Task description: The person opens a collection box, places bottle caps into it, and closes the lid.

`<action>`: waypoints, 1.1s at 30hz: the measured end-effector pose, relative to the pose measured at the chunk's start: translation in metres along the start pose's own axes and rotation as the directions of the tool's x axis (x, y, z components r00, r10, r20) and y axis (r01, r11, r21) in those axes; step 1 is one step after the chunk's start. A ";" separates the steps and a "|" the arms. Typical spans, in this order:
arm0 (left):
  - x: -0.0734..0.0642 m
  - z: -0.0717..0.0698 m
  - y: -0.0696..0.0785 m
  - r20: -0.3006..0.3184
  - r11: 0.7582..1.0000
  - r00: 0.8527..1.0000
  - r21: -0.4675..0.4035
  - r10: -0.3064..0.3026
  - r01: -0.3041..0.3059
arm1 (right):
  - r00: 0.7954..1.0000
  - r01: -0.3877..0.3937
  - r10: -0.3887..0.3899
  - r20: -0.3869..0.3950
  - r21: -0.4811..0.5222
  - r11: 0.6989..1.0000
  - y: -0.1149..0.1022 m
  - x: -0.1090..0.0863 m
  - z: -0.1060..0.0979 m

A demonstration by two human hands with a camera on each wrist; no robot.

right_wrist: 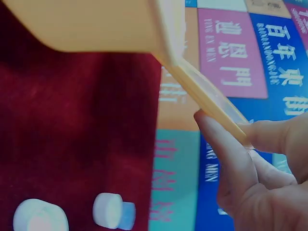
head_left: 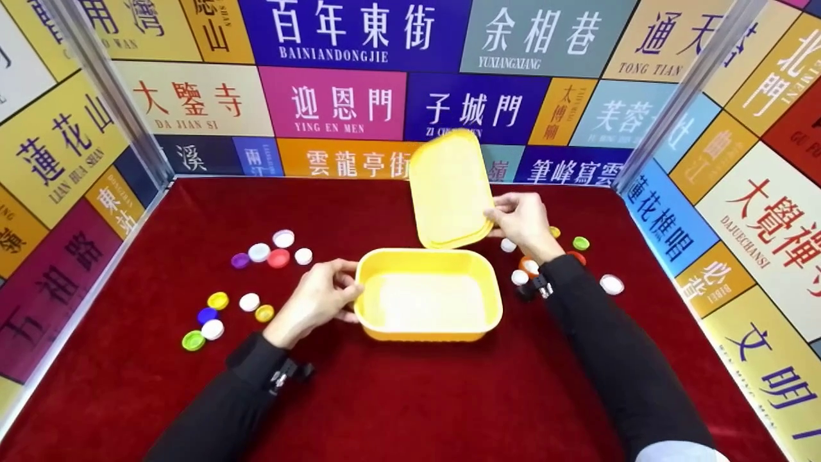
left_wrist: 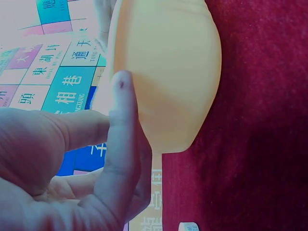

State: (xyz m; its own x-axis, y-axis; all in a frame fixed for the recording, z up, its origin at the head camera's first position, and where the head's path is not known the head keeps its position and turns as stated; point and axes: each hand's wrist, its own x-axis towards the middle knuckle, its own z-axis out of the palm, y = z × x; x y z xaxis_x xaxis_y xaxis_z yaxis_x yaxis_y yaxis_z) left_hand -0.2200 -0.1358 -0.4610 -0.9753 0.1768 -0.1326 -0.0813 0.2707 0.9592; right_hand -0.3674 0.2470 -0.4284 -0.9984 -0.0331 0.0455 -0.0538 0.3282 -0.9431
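Note:
A yellow plastic box [head_left: 428, 295], its top uncovered, sits over the red cloth in the middle of the head view. My left hand [head_left: 322, 293] pinches its left end, thumb at the rim and fingers against the outer wall; the left wrist view shows these fingers on the box's side [left_wrist: 168, 82]. Behind the box, my right hand [head_left: 523, 221] holds up a yellow lid [head_left: 451, 189], tilted upright. In the right wrist view, thumb and fingers pinch the lid's edge [right_wrist: 211, 103].
Several bottle caps lie left of the box, among them a red cap [head_left: 278, 258] and a green cap [head_left: 193, 341]. More caps lie on the right, some partly behind the right arm, with a white cap [head_left: 611, 284] farther out. Printed wall panels [head_left: 340, 102] enclose the red table.

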 end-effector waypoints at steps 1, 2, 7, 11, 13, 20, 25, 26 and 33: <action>0.000 0.000 0.000 0.001 1.000 1.000 0.001 -0.003 0.003 | 0.999 -0.036 0.036 0.009 0.005 0.999 0.002 0.002 0.000; 0.000 0.000 0.000 0.003 1.000 1.000 0.003 -0.005 0.005 | 0.997 -0.069 0.069 0.017 0.002 0.998 0.005 0.004 0.000; 0.000 0.000 0.000 0.006 1.000 1.000 0.012 -0.008 0.008 | 0.977 -0.210 0.210 0.022 -0.023 0.977 0.017 0.011 -0.002; 0.000 0.000 0.001 0.006 1.000 1.000 0.018 -0.003 0.003 | 0.954 -0.298 0.298 0.016 -0.026 0.954 0.024 0.014 -0.002; 0.000 0.000 0.001 0.005 1.000 1.000 0.021 -0.003 0.003 | 0.947 -0.321 0.322 0.014 -0.042 0.946 0.027 0.015 -0.002; 0.000 0.001 0.001 0.004 1.000 1.000 0.019 -0.010 0.010 | 0.966 -0.257 0.257 -0.030 -0.205 0.944 0.037 0.017 0.000; 0.002 0.002 0.001 -0.003 1.000 1.000 0.011 -0.005 0.005 | 0.987 -0.161 0.149 -0.062 -0.366 0.917 0.041 0.018 -0.006; 0.002 0.002 0.001 -0.005 1.000 1.000 0.010 -0.003 0.003 | 0.989 -0.147 0.133 -0.063 -0.386 0.911 0.041 0.017 -0.008; 0.002 0.001 -0.001 -0.010 1.000 1.000 0.012 -0.008 0.009 | 0.996 -0.093 0.080 -0.049 -0.407 0.909 0.039 0.008 -0.012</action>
State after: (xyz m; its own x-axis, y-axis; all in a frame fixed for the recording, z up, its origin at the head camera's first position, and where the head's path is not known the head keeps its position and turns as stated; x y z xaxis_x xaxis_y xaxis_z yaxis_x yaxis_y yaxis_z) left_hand -0.2215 -0.1345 -0.4622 -0.9766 0.1648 -0.1382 -0.0872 0.2840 0.9549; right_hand -0.3776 0.2705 -0.4613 -0.9991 0.0397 -0.0139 0.0374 0.6858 -0.7268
